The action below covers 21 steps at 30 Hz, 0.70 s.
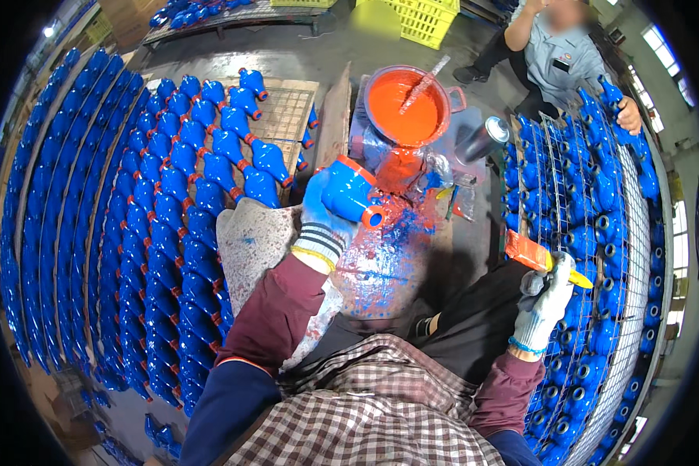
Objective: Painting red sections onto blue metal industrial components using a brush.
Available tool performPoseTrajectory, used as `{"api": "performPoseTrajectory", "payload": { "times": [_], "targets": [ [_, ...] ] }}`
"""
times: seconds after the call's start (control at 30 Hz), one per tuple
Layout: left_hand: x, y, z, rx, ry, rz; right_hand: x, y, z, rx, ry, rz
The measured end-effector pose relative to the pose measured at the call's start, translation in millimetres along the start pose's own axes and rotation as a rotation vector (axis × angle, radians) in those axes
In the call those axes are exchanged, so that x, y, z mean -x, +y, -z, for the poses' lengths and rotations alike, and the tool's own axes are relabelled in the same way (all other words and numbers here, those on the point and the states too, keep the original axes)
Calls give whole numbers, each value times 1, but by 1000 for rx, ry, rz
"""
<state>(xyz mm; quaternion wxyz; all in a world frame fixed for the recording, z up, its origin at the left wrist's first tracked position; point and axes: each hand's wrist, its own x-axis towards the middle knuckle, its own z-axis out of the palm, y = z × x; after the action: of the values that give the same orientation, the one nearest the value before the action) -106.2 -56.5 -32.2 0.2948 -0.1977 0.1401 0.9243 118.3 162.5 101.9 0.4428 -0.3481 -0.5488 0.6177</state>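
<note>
A glossy blue metal valve body (345, 191) with orange-painted rims is in my left hand (323, 211). It is held tilted over a paint-stained work surface (365, 283), with one round orange-rimmed opening facing toward me. My right hand (545, 299) is closed round the yellow handle of a flat paintbrush (530, 251). Its bristles are coated in orange and point left, well apart from the valve body. Both hands wear gloves; the left glove is stained blue. Beyond the valve body stands a bucket of orange paint (402, 109), with a paint-smeared stick (426, 84) leaning in it.
Rows of blue valve bodies with orange ends (182, 182) fill racks on my left. Wire racks of blue valve bodies (590, 225) stand on my right. A dark can (485, 141) is beside the bucket. A person (563, 62) sits far right, one hand on a blue part.
</note>
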Motion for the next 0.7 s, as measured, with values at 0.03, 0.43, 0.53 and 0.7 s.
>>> {"api": "performPoseTrajectory", "payload": {
  "times": [0.03,0.43,0.53,0.7],
  "targets": [
    [4,0,-4,-3,-2,-8,2,-3,0,-8,-5,-1],
    [8,96,-77,-350,-227,-158,-29,-4,7,70,25,107],
    [-49,152,-80,-543,-119,-318,-43,8,11,78,23,56],
    [-154,204,-41,-2031,244,-556,-54,24,-2,174,112,135]
  ]
}}
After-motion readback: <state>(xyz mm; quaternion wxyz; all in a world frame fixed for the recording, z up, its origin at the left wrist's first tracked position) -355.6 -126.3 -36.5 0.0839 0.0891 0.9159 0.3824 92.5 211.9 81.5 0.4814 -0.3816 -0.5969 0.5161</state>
